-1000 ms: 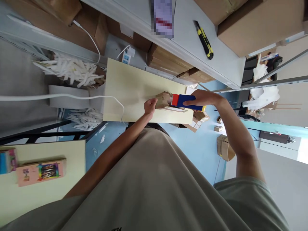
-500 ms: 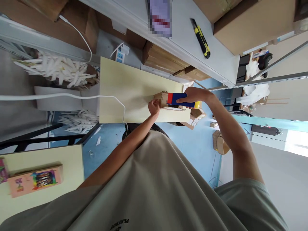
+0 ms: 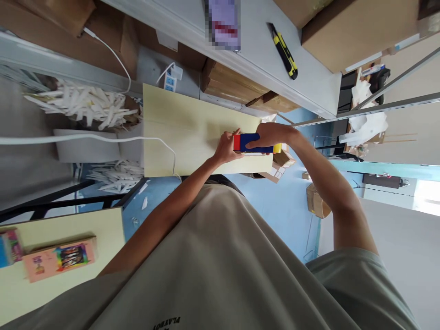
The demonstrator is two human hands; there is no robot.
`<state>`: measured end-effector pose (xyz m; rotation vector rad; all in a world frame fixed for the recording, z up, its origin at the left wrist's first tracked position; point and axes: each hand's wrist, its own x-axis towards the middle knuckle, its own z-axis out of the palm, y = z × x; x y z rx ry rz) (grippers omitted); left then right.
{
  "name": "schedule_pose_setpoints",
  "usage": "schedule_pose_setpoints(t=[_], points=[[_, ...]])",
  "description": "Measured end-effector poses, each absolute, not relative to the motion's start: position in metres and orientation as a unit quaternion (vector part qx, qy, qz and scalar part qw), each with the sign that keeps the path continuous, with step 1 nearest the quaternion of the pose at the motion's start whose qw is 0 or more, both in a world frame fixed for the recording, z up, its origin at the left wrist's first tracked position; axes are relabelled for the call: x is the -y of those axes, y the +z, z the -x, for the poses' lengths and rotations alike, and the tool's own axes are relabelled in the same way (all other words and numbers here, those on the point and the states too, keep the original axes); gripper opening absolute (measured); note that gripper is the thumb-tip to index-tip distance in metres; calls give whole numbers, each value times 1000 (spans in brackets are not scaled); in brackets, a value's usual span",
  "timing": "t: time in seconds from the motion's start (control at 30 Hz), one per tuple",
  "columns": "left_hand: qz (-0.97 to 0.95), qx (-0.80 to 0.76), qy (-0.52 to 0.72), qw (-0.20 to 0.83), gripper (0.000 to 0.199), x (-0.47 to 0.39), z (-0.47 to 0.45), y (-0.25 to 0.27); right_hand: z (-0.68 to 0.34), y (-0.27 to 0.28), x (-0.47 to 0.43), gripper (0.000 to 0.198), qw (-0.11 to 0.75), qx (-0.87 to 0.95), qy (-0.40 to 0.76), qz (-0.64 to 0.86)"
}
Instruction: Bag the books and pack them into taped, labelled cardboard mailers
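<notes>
A narrow blue box (image 3: 244, 140) with a red end and a yellow end lies lengthwise over the pale yellow board (image 3: 178, 133). My right hand (image 3: 273, 134) is closed round it from above, near the yellow end, thumb along the blue side. At the red end, my left hand (image 3: 227, 149) curls its fingers and thumb about the box's end. Under the box a pale edge shows; the brown cardboard piece beneath is mostly hidden by my hands.
Above the board runs a grey shelf (image 3: 254, 59) with a yellow-black utility knife (image 3: 283, 51) and a blurred-out purple item (image 3: 224, 25). A white cable (image 3: 137, 137) crosses the board's left part. White strips (image 3: 85, 103) fill a bin at left. A pink box (image 3: 62, 259) lies lower left.
My left hand has gone from pinching the cardboard's near corner to closing round the red end of the blue box. The box, in my right hand, has shifted slightly left.
</notes>
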<state>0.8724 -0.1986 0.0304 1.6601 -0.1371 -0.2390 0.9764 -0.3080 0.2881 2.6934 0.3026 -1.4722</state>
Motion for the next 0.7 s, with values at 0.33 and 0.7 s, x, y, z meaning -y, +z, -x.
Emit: schedule_pose_setpoints(t=[0.33,0.7], points=[[-786,14,-109,609,26,208,-883,6,-972,283,322,62,82,-118,-469,-872],[-789,54,-137,597,55,194,-889,-25,-1000,245,417,67,14,-96,-505,-858]])
